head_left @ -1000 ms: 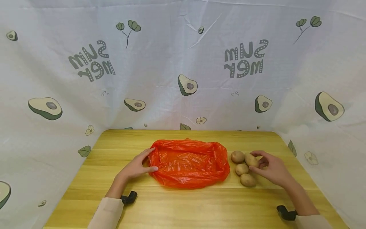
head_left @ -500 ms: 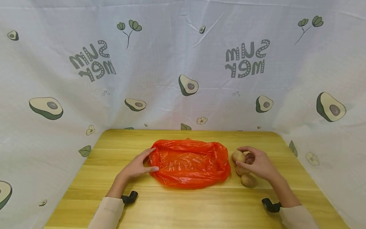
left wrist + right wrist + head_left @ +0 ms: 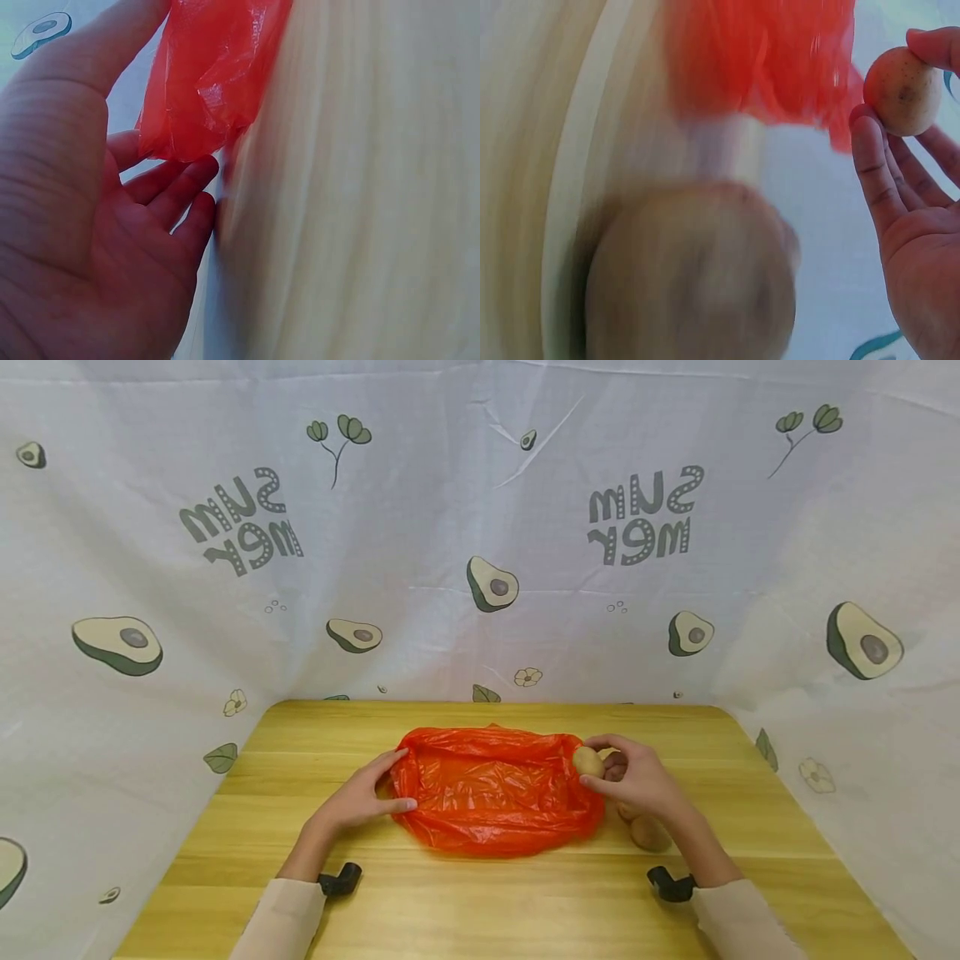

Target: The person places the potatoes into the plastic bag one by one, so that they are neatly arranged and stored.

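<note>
A red plastic bag (image 3: 487, 835) lies with its wide mouth spread toward the head camera. At its left end my left hand (image 3: 358, 793) holds the rim, thumb and index finger apart on it; in the left wrist view the other fingers rest against the bag's end (image 3: 202, 90). My right hand (image 3: 637, 777) pinches a potato (image 3: 588, 762) between thumb and fingertips, at the bag's right rim. The right wrist view shows this potato (image 3: 904, 91) raised in the fingers. More potatoes (image 3: 649, 833) sit under and behind the right hand, partly hidden by it.
All of this is on a wooden table (image 3: 480, 910). Behind and at both sides hangs a white curtain (image 3: 420, 527) printed with avocados. A blurred potato (image 3: 690, 277) looms close to the right wrist camera. Black wrist mounts (image 3: 341, 878) sit at both cuffs.
My right hand has carried a potato left from the group to the bag's right rim. The left hand and the bag have stayed in place.
</note>
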Tool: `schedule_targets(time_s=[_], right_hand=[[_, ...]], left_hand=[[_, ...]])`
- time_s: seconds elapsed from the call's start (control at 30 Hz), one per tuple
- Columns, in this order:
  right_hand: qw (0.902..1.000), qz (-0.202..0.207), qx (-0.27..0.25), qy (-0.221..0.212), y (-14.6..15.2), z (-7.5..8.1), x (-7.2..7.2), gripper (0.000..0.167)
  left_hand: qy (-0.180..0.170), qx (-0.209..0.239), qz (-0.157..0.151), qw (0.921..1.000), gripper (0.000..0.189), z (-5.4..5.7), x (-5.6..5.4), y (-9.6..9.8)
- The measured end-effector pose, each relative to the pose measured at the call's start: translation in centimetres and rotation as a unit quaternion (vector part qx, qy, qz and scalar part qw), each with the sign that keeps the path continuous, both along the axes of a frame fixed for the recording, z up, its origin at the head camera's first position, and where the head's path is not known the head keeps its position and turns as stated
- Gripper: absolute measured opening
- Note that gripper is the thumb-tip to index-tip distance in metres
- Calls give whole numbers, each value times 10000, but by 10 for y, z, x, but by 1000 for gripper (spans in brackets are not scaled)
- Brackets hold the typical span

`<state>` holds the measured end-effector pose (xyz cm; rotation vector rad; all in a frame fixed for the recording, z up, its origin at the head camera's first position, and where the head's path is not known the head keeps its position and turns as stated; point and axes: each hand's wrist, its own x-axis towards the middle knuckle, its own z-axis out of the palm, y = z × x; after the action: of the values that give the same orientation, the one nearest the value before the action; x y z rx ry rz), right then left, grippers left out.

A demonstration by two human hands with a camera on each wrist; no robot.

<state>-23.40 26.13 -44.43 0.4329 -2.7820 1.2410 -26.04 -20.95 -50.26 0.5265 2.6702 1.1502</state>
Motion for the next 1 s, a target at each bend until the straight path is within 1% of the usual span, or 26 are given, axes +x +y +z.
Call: schedule_targets(time_s=[0.17, 0.27, 0.33, 0.43, 0.5, 0.73, 0.77, 0.97, 1.0], right_hand=[[9995, 140, -188, -190, -23, -2, -6, 52], [9991, 182, -302, -221, -39, -1, -9, 54], [9991, 219, -316, -157, -49, -1, -12, 55], [9987, 395, -323, 31, -64, 0, -16, 54], [9980, 487, -388, 75, -74, -1, -19, 53], [9939, 709, -794, -282, -105, -2, -23, 53], [9934, 727, -832, -318, -110, 0, -21, 53], [9922, 737, -930, -392, -129, -5, -28, 50], [9922, 725, -935, -394, -131, -9, -31, 50]], left_hand=[[-34, 17, 0, 10000, 99, -2, 1, -1], [-13, 40, -14, 10000, 99, -2, 0, -1], [19, 78, -38, 10000, 99, -2, -1, -1], [68, 103, -67, 9999, 99, -3, -2, -1], [75, 128, -73, 9999, 99, -3, -2, -1], [47, 103, -60, 9999, 99, -4, -1, 1], [42, 109, -63, 9999, 99, -4, 0, 1], [52, 109, -25, 9999, 100, -4, -1, 0], [57, 111, -25, 9999, 100, -3, -2, 0]])
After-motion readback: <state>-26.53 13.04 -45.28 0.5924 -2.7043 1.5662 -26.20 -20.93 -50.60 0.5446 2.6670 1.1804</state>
